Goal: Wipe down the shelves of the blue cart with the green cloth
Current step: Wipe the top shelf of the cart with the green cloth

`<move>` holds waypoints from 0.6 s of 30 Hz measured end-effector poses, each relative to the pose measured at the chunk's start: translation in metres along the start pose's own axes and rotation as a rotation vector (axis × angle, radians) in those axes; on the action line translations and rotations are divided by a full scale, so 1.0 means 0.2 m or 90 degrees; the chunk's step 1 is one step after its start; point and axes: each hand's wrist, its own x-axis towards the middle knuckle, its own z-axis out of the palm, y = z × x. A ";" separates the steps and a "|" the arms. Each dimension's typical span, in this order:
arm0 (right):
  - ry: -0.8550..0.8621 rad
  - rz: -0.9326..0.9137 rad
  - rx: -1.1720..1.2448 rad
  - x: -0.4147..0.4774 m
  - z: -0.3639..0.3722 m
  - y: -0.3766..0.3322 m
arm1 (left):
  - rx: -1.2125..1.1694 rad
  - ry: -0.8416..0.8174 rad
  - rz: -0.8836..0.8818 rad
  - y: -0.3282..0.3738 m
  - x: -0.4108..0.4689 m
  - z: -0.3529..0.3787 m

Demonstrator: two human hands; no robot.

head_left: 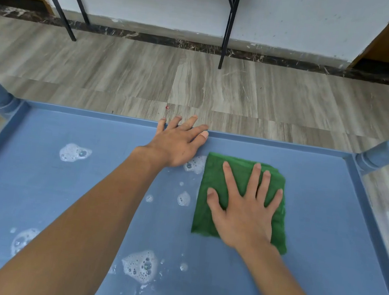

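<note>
The blue cart's top shelf [317, 199] fills the lower part of the head view, with a raised rim and a round corner post at each far corner. A folded green cloth [236, 174] lies flat on the shelf, right of centre. My right hand [246, 212] presses on the cloth with its fingers spread straight. My left hand [179, 143] rests on the far rim, fingers draped over the edge. Patches of white soap foam [141, 265] dot the shelf's left and middle parts.
Beyond the cart lies a grey wood-grain floor [196, 81] up to a white wall. Black folding table legs [228, 24] stand on that floor, and another pair [59, 1] at the left. Brown wooden furniture stands at both top corners.
</note>
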 end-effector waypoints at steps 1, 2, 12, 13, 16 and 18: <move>0.002 -0.001 0.001 0.07 0.00 -0.02 | -0.001 -0.002 0.001 0.00 0.00 0.00; 0.004 -0.003 0.000 0.13 0.00 -0.04 | 0.000 -0.005 0.001 0.00 0.00 -0.01; 0.016 -0.006 -0.009 0.31 -0.01 -0.10 | 0.071 -0.001 0.001 -0.07 -0.07 -0.06; 0.010 -0.007 -0.012 0.31 -0.02 -0.10 | 0.087 0.001 -0.001 -0.08 -0.08 -0.06; -0.003 -0.015 -0.027 0.27 -0.02 -0.09 | 0.116 -0.003 0.016 -0.08 -0.08 -0.05; -0.005 -0.017 -0.028 0.22 -0.02 -0.08 | 0.125 -0.008 0.019 -0.09 -0.07 -0.06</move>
